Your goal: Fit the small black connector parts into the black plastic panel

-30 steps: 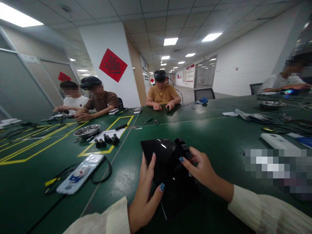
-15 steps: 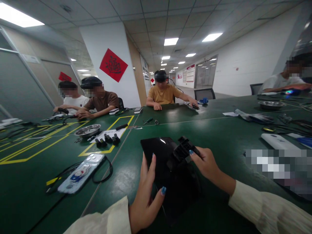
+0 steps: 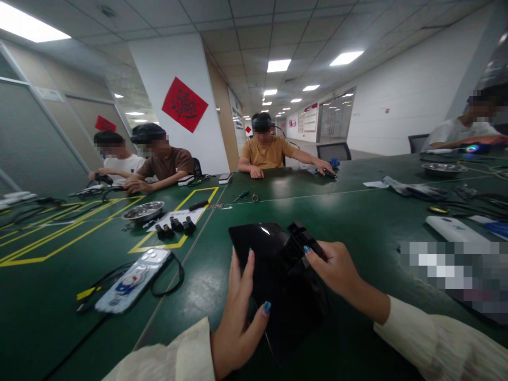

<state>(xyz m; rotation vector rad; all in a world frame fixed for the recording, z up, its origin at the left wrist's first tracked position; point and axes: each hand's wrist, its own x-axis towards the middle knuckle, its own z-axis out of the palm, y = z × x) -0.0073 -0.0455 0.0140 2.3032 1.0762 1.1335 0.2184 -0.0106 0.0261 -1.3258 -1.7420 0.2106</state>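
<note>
A glossy black tablet-like panel (image 3: 260, 248) is tilted in front of me above the green table. My left hand (image 3: 236, 323) holds its left edge, fingers stretched along the side and the thumb over the front. In my right hand (image 3: 335, 264) is a black plastic bracket (image 3: 297, 246), pinched between thumb and fingers, in front of the panel's upper right part. Whether the bracket is joined to the panel I cannot tell. The panel's lower part is dark and hard to make out.
Left of me lie a phone (image 3: 133, 280) and a black cable (image 3: 180, 270). Beyond them are several black cylindrical parts (image 3: 188, 226) and a metal bowl (image 3: 143, 211). A white device (image 3: 454, 230) lies right. Co-workers sit around the table, one opposite in a yellow shirt (image 3: 265, 153).
My right hand has shifted slightly, and the bracket has turned a little against the panel. My left hand stays put. The opposite co-worker's hand has slid right.
</note>
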